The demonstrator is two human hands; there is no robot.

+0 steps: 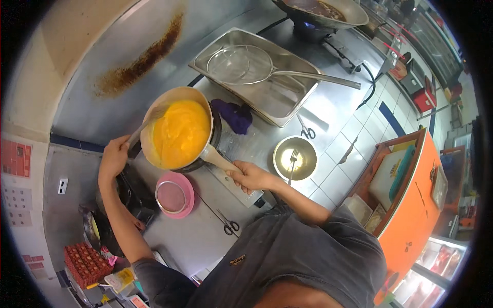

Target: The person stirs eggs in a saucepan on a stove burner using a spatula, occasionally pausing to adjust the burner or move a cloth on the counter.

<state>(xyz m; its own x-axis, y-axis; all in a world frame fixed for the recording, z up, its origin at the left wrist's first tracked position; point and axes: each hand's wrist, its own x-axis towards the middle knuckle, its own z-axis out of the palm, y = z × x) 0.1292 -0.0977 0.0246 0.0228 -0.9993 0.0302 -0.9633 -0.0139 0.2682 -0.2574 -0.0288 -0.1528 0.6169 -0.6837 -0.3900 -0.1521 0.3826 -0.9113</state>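
Observation:
My left hand [113, 157] grips the handle of a metal utensil [141, 129]; its broad head, perhaps slotted, touches the far left edge of the yellow egg mixture [181, 133]. That mixture lies in a light-coloured frying pan [152, 102], tilted over a dark round burner [216, 134]. My right hand [252, 178] is closed around the pan's beige handle [217, 158]. A purple cloth [235, 115] lies just right of the pan. Nearer me, a fine-mesh strainer [171, 197] rests on a pink bowl [188, 206]. A metal pot [275, 165] with a fork [293, 158] in it stands to the right.
A rectangular steel tray [265, 115] holds a long-handled wire skimmer [238, 64]. Scissors [231, 227] lie near my body, others [307, 131] beside the tray. A wok [356, 17] sits over a lit flame. Egg trays [86, 265] stand lower left, an orange cabinet [416, 215] right.

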